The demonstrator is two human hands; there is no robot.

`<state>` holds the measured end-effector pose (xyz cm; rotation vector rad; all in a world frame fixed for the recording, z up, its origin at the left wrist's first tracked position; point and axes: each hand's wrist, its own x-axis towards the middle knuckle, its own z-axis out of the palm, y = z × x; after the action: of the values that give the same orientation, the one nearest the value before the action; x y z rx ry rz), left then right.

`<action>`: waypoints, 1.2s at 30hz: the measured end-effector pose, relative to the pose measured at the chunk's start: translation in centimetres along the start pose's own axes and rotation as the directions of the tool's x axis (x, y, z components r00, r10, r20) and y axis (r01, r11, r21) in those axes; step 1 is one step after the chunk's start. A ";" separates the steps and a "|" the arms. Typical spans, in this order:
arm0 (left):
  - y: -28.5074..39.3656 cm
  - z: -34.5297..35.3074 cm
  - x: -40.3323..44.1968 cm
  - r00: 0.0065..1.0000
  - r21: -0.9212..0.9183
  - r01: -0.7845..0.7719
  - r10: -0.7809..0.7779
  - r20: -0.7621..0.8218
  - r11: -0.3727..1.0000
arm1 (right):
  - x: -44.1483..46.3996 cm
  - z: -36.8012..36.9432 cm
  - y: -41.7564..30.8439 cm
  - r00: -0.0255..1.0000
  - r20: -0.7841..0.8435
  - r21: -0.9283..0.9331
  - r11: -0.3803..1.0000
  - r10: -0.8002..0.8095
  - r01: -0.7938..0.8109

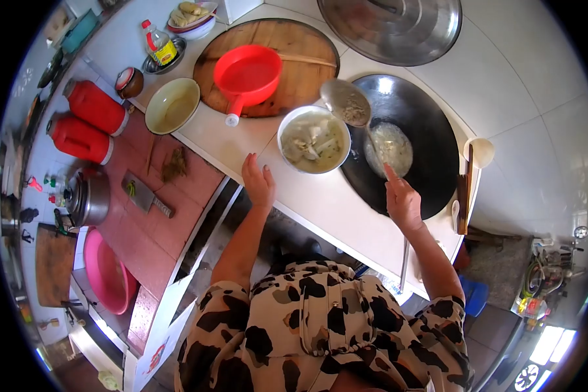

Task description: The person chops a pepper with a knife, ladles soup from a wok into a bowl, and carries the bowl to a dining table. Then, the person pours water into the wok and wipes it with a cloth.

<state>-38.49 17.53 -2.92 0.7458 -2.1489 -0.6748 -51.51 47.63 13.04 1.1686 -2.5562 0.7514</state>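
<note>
A metal ladle [346, 101] with some food in its bowl hangs over the right rim of a white bowl [312, 140] of soup with pale chunks. Its handle runs down to my right hand [404, 201], which is closed around it over the near edge of a black wok [431, 137]. Cloudy liquid [390, 151] lies at the bottom of the wok. My left hand [259, 181] holds nothing, its fingers apart, just left of and below the white bowl, not touching it.
Behind the bowl, a red plastic scoop [248, 73] rests on a round wooden board [300, 49]. A large metal lid [398, 29] stands beyond the wok. Further left are an enamel basin [172, 106], a cleaver [144, 195] and two red thermoses [95, 108].
</note>
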 end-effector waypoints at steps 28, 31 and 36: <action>0.1 1.0 -0.1 0.997 0.168 -0.072 0.071 0.011 0.983 | -7.8 2.5 19.1 0.234 0.692 0.480 -0.193 0.682 -0.856; -0.2 1.1 -0.2 0.998 0.169 -0.055 0.053 0.016 0.984 | -8.2 1.9 17.4 0.219 0.718 0.535 -0.322 0.661 -0.781; -0.7 1.3 -0.3 0.997 0.160 -0.068 0.063 0.038 0.985 | -7.2 -0.5 14.8 0.360 0.671 0.632 -0.246 0.649 -0.735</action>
<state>-39.17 17.54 -4.23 0.7496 -2.2681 -0.4858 -58.00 60.59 5.30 -0.7033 -2.5119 2.7770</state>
